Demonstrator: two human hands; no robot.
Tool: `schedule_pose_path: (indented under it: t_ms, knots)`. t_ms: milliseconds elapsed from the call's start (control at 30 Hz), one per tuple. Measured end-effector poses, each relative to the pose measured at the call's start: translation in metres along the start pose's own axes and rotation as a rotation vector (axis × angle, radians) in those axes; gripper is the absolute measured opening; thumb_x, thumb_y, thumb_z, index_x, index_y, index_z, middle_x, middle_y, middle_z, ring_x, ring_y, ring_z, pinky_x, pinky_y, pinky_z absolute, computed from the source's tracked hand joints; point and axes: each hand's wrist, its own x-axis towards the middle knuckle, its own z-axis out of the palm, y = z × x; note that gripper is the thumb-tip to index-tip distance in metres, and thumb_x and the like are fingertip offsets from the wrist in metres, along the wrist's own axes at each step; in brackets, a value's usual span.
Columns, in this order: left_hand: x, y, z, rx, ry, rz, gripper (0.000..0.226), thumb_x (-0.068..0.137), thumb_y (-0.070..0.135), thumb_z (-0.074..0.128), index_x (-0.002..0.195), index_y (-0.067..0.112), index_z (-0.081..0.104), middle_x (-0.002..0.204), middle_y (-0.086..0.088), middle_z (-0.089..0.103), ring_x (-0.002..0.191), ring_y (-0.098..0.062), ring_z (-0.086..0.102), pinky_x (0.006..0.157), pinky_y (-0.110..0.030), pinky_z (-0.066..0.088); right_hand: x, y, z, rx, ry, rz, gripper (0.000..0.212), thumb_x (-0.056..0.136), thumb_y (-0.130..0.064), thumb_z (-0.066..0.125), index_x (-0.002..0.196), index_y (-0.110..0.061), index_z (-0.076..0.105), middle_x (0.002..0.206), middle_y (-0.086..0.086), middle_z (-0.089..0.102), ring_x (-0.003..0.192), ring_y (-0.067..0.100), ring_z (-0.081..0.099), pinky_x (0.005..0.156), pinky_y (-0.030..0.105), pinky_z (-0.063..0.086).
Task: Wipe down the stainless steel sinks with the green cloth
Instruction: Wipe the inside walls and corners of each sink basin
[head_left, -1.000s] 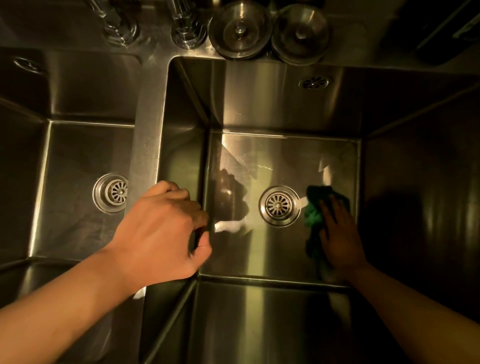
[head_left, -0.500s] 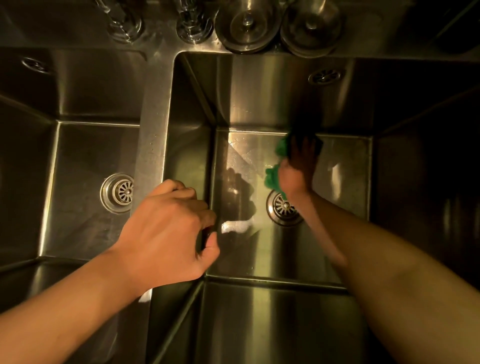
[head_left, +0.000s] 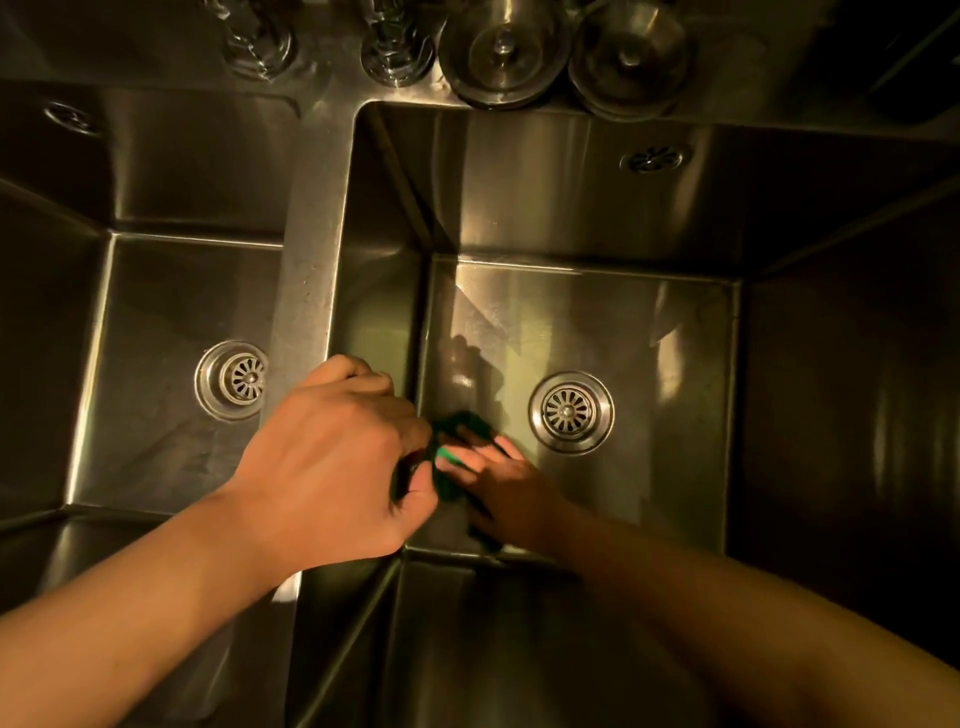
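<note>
Crumpled green cloth (head_left: 457, 423) under flat-fingered right hand (head_left: 511, 493) on brushed-steel sink floor (head_left: 649, 493), left hand (head_left: 332, 457) curled round divider (head_left: 309, 291)

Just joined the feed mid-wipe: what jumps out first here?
The green cloth, pressed flat under the right hand on the floor of the right sink, just left of its drain. Next, the left hand on the divider between the two sinks, its grip curled over the edge. Two round drain stoppers sit on the back ledge.

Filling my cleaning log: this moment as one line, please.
step: wiping right sink floor | right hand: presses green cloth beside drain | left hand: grips divider between sinks
</note>
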Motion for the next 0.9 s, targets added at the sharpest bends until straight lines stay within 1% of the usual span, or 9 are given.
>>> schedule_pose_path:
  t_ms: [67, 133, 300, 400, 500, 600, 667, 800, 900]
  knots:
    - [-0.001, -0.001, 0.001, -0.007, -0.002, -0.003, 0.021, 0.081, 0.042, 0.063, 0.069, 0.026, 0.071, 0.065, 0.009, 0.063, 0.068, -0.020, 0.057, 0.085, -0.034, 0.044, -0.051, 0.009, 0.011, -0.140, -0.124, -0.082, 0.074, 0.088, -0.037, 0.053, 0.157, -0.027, 0.031, 0.170, 0.000, 0.014, 0.157, 0.025, 0.008, 0.125, 0.052, 0.011]
    - [-0.001, -0.001, 0.002, -0.009, -0.006, -0.013, 0.022, 0.081, 0.043, 0.061, 0.070, 0.027, 0.072, 0.065, 0.009, 0.064, 0.068, -0.019, 0.057, 0.087, -0.034, 0.044, -0.096, 0.024, 0.012, -0.211, -0.180, -0.071, 0.072, 0.090, -0.037, 0.050, 0.158, -0.032, 0.026, 0.170, -0.003, 0.010, 0.157, 0.024, 0.001, 0.125, 0.052, 0.011]
    - [0.000, 0.000, 0.001, 0.006, -0.010, -0.019, 0.023, 0.081, 0.042, 0.062, 0.069, 0.026, 0.071, 0.064, 0.008, 0.064, 0.069, -0.022, 0.059, 0.086, -0.034, 0.043, -0.163, 0.058, -0.022, -0.191, -0.163, 0.276, 0.086, 0.089, -0.023, 0.065, 0.161, -0.029, 0.018, 0.170, 0.001, 0.006, 0.156, 0.030, 0.005, 0.122, 0.056, 0.023]
    - [0.001, 0.000, -0.001, 0.009, -0.011, -0.020, 0.023, 0.081, 0.042, 0.061, 0.068, 0.026, 0.072, 0.064, 0.008, 0.065, 0.070, -0.023, 0.063, 0.087, -0.033, 0.042, -0.173, 0.071, -0.039, -0.101, 0.002, 0.553, 0.088, 0.084, -0.009, 0.070, 0.158, -0.023, 0.024, 0.168, 0.009, 0.012, 0.154, 0.037, 0.014, 0.117, 0.059, 0.032]
    - [0.000, 0.001, 0.000, 0.002, -0.014, -0.015, 0.023, 0.081, 0.042, 0.062, 0.068, 0.026, 0.072, 0.064, 0.008, 0.064, 0.069, -0.022, 0.061, 0.087, -0.034, 0.043, -0.155, 0.091, -0.055, -0.016, 0.207, 0.786, 0.077, 0.089, -0.001, 0.061, 0.158, -0.015, 0.030, 0.168, 0.014, 0.013, 0.154, 0.039, 0.014, 0.118, 0.059, 0.029]
    - [0.000, 0.000, 0.000, 0.004, -0.009, -0.010, 0.023, 0.080, 0.042, 0.061, 0.068, 0.026, 0.072, 0.063, 0.008, 0.064, 0.070, -0.022, 0.062, 0.087, -0.034, 0.043, -0.117, 0.118, -0.074, -0.025, 0.376, 0.924, 0.071, 0.088, 0.004, 0.057, 0.155, -0.007, 0.035, 0.165, 0.022, 0.020, 0.150, 0.044, 0.021, 0.119, 0.058, 0.028]
    - [0.000, 0.000, 0.001, 0.004, -0.003, -0.008, 0.023, 0.080, 0.042, 0.061, 0.068, 0.026, 0.072, 0.064, 0.009, 0.064, 0.071, -0.022, 0.063, 0.088, -0.034, 0.043, -0.086, 0.134, -0.090, 0.018, 0.442, 0.994, 0.068, 0.090, 0.000, 0.055, 0.155, -0.006, 0.035, 0.165, 0.022, 0.019, 0.151, 0.045, 0.018, 0.122, 0.056, 0.021]
    - [0.000, 0.000, 0.002, 0.010, -0.004, -0.009, 0.023, 0.081, 0.042, 0.062, 0.070, 0.026, 0.073, 0.065, 0.009, 0.066, 0.071, -0.022, 0.063, 0.088, -0.035, 0.043, -0.022, 0.141, -0.120, -0.009, 0.467, 0.954, 0.066, 0.089, -0.008, 0.051, 0.153, -0.003, 0.038, 0.162, 0.025, 0.026, 0.149, 0.046, 0.021, 0.120, 0.054, 0.021]
    - [0.001, 0.001, 0.000, 0.013, -0.020, -0.013, 0.023, 0.081, 0.043, 0.061, 0.069, 0.026, 0.072, 0.066, 0.009, 0.066, 0.070, -0.021, 0.061, 0.089, -0.034, 0.044, 0.027, 0.117, -0.126, -0.093, 0.386, 0.841, 0.075, 0.085, -0.027, 0.027, 0.156, -0.005, 0.033, 0.163, 0.024, 0.025, 0.150, 0.046, 0.019, 0.123, 0.054, 0.016]
